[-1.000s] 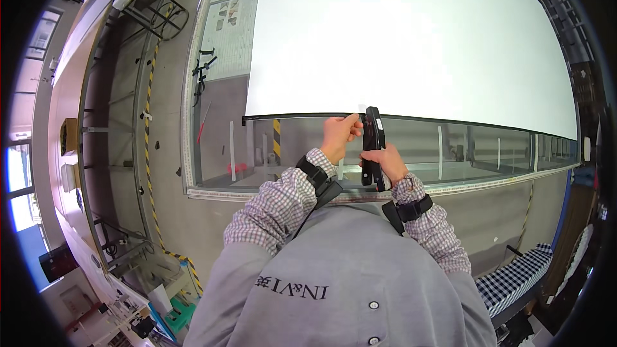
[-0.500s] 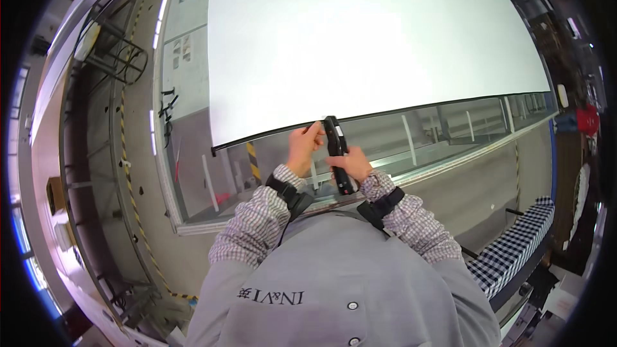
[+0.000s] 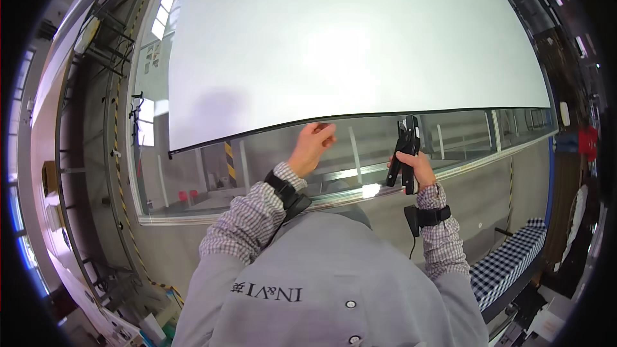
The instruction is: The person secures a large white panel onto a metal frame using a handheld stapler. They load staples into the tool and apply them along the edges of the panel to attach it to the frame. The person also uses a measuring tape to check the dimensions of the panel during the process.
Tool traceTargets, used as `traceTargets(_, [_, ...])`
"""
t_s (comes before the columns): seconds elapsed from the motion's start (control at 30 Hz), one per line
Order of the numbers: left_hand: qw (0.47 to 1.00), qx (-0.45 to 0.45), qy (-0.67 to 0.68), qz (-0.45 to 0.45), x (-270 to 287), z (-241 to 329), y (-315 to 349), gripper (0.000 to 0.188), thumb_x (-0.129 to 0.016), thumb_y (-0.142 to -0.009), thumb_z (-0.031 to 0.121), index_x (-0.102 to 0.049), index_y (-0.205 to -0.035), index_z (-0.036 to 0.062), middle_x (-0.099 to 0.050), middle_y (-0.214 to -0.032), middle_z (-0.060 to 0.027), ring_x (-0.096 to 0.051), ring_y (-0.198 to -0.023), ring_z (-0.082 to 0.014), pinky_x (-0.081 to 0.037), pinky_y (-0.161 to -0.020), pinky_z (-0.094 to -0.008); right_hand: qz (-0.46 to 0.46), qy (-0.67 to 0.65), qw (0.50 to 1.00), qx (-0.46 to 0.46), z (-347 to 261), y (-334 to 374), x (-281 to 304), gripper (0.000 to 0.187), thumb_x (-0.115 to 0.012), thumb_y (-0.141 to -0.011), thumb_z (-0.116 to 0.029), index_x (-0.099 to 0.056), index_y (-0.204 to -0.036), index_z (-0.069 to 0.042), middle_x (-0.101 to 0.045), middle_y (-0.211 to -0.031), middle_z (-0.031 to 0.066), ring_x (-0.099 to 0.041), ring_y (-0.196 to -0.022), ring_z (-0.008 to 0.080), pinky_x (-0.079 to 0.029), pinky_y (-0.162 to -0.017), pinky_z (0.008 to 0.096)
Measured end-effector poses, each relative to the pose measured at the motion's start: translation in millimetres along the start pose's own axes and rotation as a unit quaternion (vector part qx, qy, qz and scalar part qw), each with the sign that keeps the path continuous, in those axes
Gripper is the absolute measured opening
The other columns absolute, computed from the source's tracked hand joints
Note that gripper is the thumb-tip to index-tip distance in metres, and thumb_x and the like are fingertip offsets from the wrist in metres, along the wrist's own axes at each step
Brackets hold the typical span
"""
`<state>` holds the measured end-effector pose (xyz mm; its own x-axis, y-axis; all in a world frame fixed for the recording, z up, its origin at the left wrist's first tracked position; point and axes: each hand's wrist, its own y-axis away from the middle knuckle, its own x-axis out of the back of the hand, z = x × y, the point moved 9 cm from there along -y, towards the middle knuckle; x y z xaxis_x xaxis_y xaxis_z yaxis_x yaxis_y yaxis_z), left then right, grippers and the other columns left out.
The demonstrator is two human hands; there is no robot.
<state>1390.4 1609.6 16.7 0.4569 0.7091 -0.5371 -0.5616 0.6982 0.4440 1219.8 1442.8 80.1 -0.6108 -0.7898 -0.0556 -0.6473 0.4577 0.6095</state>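
smooth white sheet (image 3: 360,45), glassy desk (image 3: 160,220) | sheet's near side: right hand (image 3: 419,166) clamped on black tool (image 3: 411,136) | left hand (image 3: 309,148) curled, grip unclear tbh

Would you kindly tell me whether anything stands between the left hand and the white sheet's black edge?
Nothing visible stands between the left hand and the black edge; the black tool is off to the right, in the right hand.
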Motion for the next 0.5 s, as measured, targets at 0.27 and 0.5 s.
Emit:
traceTargets(0.27, [0.994,0.034,0.065,0.078,-106,-62,-66,0.022,-0.056,-0.087,0.020,-0.056,-0.079,0.0000,-0.057,-0.074,-0.0052,-0.053,-0.063,-0.0106,-0.042,-0.054,-0.0218,-0.111,0.066,0.991,-0.043,0,-40,24,0.019,-0.064,-0.073,-0.015,-0.059,-0.078,0.002,-0.062,-0.069,0.0084,-0.061,-0.062,0.0157,-0.048,-0.057,0.0271])
traceTargets(0.5, [0.987,0.022,0.027,0.156,-103,-64,-61,0.018,-0.058,-0.083,0.015,-0.058,-0.073,0.0007,-0.057,-0.067,-0.0046,-0.051,-0.054,-0.0080,-0.036,-0.042,-0.0187,-0.154,0.007,0.986,-0.062,21,-58,20,0.019,-0.065,-0.072,-0.011,-0.057,-0.079,0.004,-0.061,-0.071,0.0104,-0.061,-0.060,0.0179,-0.048,-0.053,0.0276])
